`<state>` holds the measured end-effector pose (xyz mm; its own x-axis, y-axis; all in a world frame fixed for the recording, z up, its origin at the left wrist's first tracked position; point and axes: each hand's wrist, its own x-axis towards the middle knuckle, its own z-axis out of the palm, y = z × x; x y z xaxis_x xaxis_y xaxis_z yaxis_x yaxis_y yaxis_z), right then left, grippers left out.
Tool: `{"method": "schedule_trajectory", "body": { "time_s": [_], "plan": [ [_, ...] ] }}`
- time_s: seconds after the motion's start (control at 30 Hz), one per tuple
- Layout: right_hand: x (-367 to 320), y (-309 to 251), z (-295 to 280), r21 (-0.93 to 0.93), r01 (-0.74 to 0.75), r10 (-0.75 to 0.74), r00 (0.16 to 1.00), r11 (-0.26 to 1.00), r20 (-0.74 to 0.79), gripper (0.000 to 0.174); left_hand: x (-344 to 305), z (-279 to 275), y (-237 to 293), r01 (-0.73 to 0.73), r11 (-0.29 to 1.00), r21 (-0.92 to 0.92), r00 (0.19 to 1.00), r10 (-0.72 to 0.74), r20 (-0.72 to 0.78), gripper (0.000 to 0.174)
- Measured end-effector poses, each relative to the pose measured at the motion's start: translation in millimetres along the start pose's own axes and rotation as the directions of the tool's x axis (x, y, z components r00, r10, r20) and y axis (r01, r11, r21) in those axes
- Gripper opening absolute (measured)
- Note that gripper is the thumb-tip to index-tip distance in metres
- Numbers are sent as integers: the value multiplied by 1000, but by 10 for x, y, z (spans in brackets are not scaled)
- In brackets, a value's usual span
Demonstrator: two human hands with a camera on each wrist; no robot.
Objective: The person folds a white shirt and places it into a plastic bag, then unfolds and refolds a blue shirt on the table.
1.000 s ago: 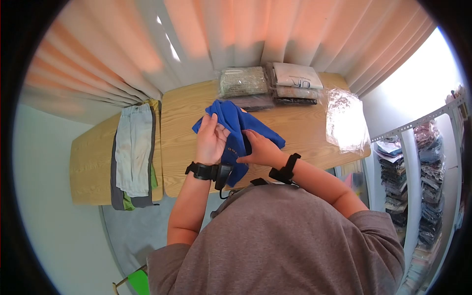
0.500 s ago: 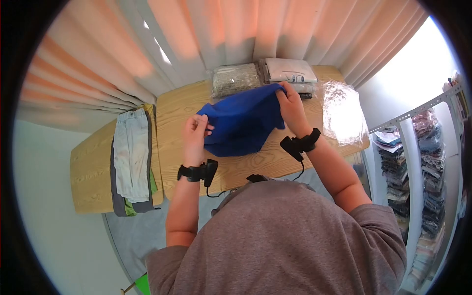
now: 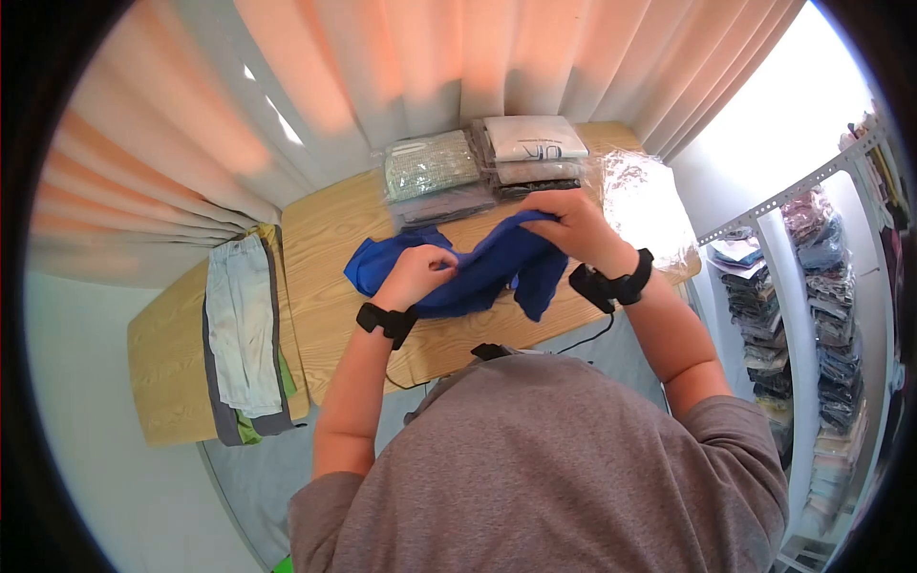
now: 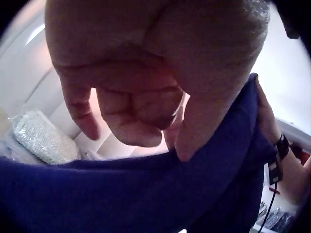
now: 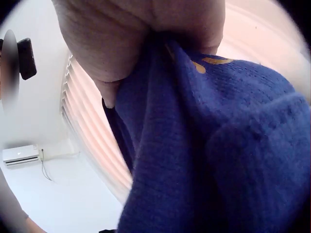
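Note:
A blue knit top [image 3: 478, 282] hangs in loose folds between my two hands, low over the wooden table. My left hand [image 3: 418, 277] pinches its upper edge between thumb and forefinger; in the left wrist view the other fingers [image 4: 131, 116] curl above the cloth. My right hand [image 3: 578, 229] grips a bunched part farther right, held higher. Seen from the right wrist, the cloth [image 5: 165, 136] drops in folds below the palm and shows yellow marks [image 5: 216, 61]. One end of the top spreads to the left, past my left hand.
Plastic-wrapped garments [image 3: 430, 167] and a white package [image 3: 535, 138] are stacked at the table's [image 3: 315, 258] back. Clear plastic bags [image 3: 645, 205] lie at the right end. Pale trousers [image 3: 244, 325] lie over other clothes at the left. A rack [image 3: 764, 229] of folded clothes stands right.
The blue top was bunched close in front of me, then was lifted and spread between both hands. My right hand has moved right with its grip; the cloth now sags lower and narrower.

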<state>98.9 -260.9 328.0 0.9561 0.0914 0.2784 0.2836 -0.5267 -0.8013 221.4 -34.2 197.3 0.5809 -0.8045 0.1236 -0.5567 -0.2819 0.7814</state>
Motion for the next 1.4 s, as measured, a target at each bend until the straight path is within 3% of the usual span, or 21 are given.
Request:
{"method": "schedule_trajectory", "body": {
  "time_s": [0.07, 0.1, 0.13, 0.17, 0.2, 0.27, 0.4, 0.47, 0.6, 0.7, 0.73, 0.8, 0.87, 0.9, 0.97, 1.03, 1.1, 1.17, 1.23, 1.27, 1.4],
  "plan": [
    [-107, -58, -185, -17, -48, 47, 998, 999, -38, 10, -48, -16, -213, 81, 968, 238, 981, -120, 151, 28],
    [-172, -62, -264, -29, -94, 92, 993, 995, -70, 10, -146, 41, -478, 80, 968, 238, 981, -118, 151, 28],
    [-247, -36, -334, -29, -96, 94, 993, 995, -70, 10, -304, 153, -817, 181, 930, 319, 980, -142, -141, 36],
    [-345, 4, -390, -9, -181, 179, 979, 983, -102, 10, -455, 281, -1031, 301, 881, 365, 900, -136, -414, 45],
    [-416, 25, -425, 11, -260, 259, 957, 965, -133, 11, -544, 360, -1090, 302, 881, 365, 902, -140, -409, 45],
    [-514, 102, -425, -15, -298, 293, 946, 955, -138, 12, -681, 489, -1166, 649, 708, 281, 726, -464, -507, 59],
    [-650, 284, -368, -29, -333, 327, 936, 942, -129, 13, -888, 810, -1595, 777, 593, 212, 618, -656, -432, 62],
    [-686, 285, -347, 3, -345, 342, 931, 939, -129, 13, -938, 845, -1568, 835, 534, 131, 537, -743, -399, 50],
    [-714, 265, -359, 28, -350, 350, 926, 937, -145, 14, -1069, 875, -1808, 827, 524, 205, 559, -724, -404, 37],
    [-733, 294, -425, -12, -339, 326, 912, 941, -249, 15, -1181, 747, -2061, 749, 637, 184, 636, -613, -469, 27],
    [-741, 300, -467, 24, -374, 359, 867, 927, -347, 15, -1222, 651, -2103, 673, 740, 20, 625, -553, -551, 23],
    [-778, 317, -542, 122, -366, 376, 787, 923, -488, 15, -1326, 520, -2104, 562, 817, -131, 589, -506, -630, 20],
    [-838, 368, -630, 167, -387, 415, 751, 907, -513, 18, -1473, 349, -1944, 516, 846, -134, 391, -372, -842, 17],
    [-860, 389, -650, 185, -407, 441, 732, 894, -519, 18, -1554, 320, -1901, 523, 841, -136, 385, -375, -843, 17],
    [-922, 528, -611, 167, -433, 457, 748, 886, -482, 19, -1735, 296, -1802, 469, 804, -367, 235, -514, -825, 17],
    [-989, 732, -515, 147, -461, 475, 761, 875, -442, 19, -1947, 400, -1823, 559, 786, -265, 247, -462, -851, 18],
    [-1029, 912, -414, 64, -481, 474, 819, 875, -323, 20, -2204, 563, -1940, 777, 600, -191, 368, -679, -635, 19],
    [-993, 888, -332, 48, -528, 523, 819, 848, -238, 21, -2439, 742, -2237, 780, 607, -152, 374, -648, -664, 23],
    [-976, 942, -249, 23, -564, 558, 810, 826, -179, 22, -2438, 705, -2193, 787, 425, -448, 208, -866, -455, 30],
    [-968, 984, -217, -16, -534, 522, 832, 846, -189, 23, -2420, 723, -2161, 681, 410, -607, 168, -894, -416, 35],
    [-861, 1038, -176, -5, -529, 519, 833, 849, -191, 24, -2405, 400, -2279, 761, 369, -533, 115, -886, -448, 31]
  ]
}}
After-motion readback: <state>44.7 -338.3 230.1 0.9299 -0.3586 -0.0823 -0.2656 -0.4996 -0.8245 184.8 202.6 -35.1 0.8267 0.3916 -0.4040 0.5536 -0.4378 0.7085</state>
